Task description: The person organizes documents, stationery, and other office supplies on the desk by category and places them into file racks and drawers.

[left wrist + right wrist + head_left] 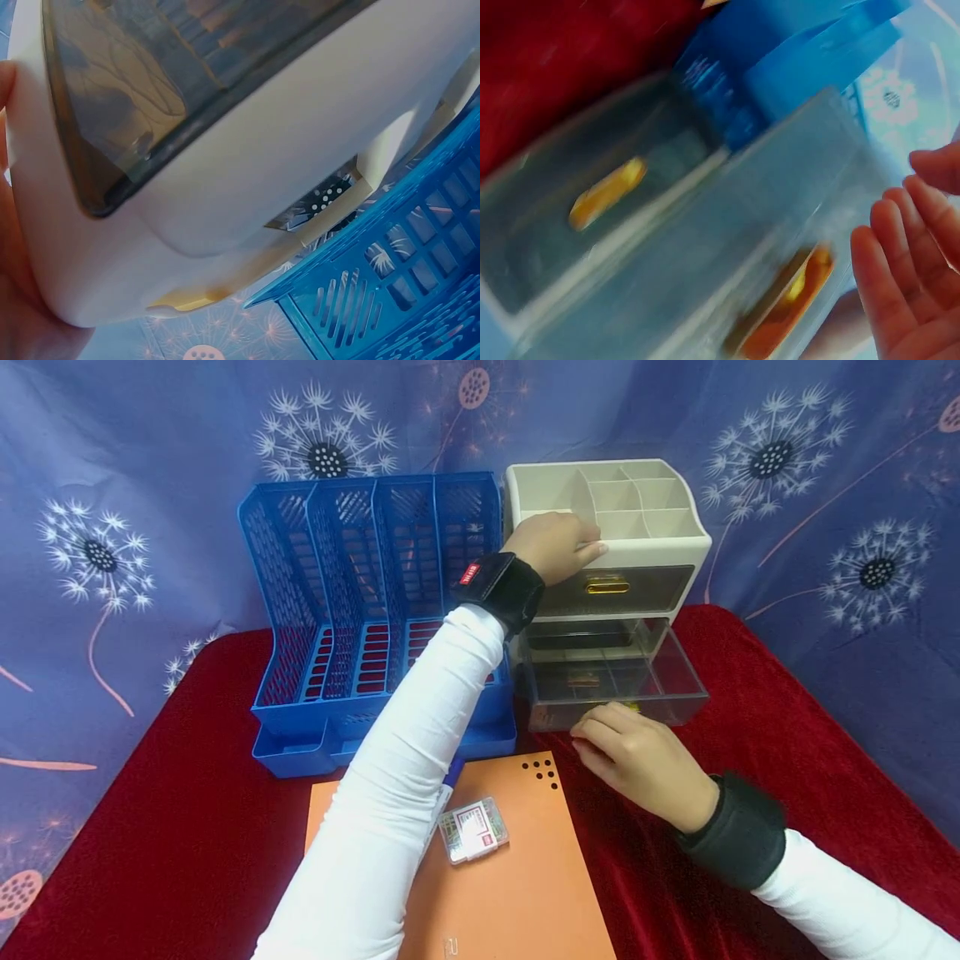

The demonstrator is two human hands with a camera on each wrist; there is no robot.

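Note:
A cream desk organizer [693, 545] with top compartments stands at the back right. My left hand [555, 545] grips its top front edge at the left; the left wrist view shows the organizer body [292, 135] tilted, with fingers along its side. Below its closed upper drawer [652, 587], a clear lower drawer [667, 710] is pulled out. My right hand [645, 764] is just in front of that drawer. In the right wrist view its fingers [900, 277] are fairly straight, apart from the gold handle [795, 300], and hold nothing.
A blue file rack [292, 727] stands left of the organizer. An orange board [525, 860] lies in front, bearing a small clear box [474, 831] with a label, a blue-capped marker [453, 772] partly under my left sleeve, and a paper clip [450, 946]. Red cloth [150, 827] covers the table.

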